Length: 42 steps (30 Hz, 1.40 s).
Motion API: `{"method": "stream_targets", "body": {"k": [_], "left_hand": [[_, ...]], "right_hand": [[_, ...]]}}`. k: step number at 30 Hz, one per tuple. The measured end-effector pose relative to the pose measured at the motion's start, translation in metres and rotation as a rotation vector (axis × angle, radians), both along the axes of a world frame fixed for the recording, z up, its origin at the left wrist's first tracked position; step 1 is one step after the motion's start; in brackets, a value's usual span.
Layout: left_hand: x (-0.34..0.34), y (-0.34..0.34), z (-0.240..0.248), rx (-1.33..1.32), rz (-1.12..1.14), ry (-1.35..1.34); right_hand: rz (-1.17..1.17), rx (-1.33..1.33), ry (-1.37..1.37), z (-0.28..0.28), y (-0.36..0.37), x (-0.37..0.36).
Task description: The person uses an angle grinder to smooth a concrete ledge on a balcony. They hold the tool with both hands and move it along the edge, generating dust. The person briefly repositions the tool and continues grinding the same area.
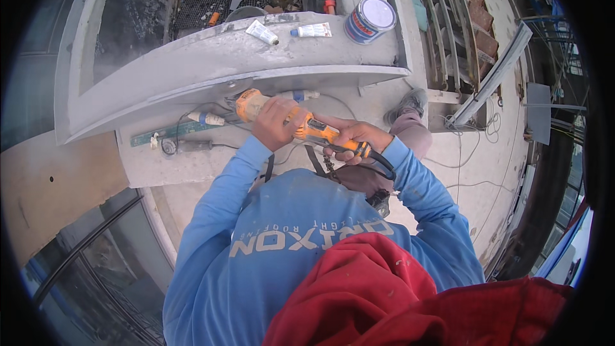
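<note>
Left hand [274,123] grip wrapped tight round front body of orange angle grinder [301,125]; right hand [356,141] clamped on rear handle, by black cord. Tool's long axis runs from right hand up-left. Head end under curved grey panel [211,64] lip, left hand nearer. Tubes [262,32], can [370,19] well apart on top.
</note>
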<state>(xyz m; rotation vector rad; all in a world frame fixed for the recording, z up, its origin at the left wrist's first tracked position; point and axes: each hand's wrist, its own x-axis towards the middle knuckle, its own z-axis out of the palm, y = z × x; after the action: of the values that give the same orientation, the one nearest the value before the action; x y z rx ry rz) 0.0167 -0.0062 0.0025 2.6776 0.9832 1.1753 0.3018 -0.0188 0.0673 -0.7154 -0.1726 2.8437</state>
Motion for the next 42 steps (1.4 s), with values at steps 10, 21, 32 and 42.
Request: {"method": "stream_targets", "body": {"k": [10,21,32,42], "left_hand": [[0.031,-0.012,0.013,0.036,-0.021,0.035],[0.009,0.0,-0.002,0.005,0.004,0.017],[0.03,-0.007,0.007,0.047,0.004,0.039],[0.036,-0.013,0.012,0.003,-0.01,0.031]], "right_hand": [[-0.018,-0.05,-0.011,0.036,-0.012,0.035],[-0.015,-0.055,-0.014,0.008,0.003,0.014],[-0.002,-0.083,-0.023,0.022,-0.004,0.038],[-0.02,-0.067,-0.017,0.027,-0.009,0.043]]}}
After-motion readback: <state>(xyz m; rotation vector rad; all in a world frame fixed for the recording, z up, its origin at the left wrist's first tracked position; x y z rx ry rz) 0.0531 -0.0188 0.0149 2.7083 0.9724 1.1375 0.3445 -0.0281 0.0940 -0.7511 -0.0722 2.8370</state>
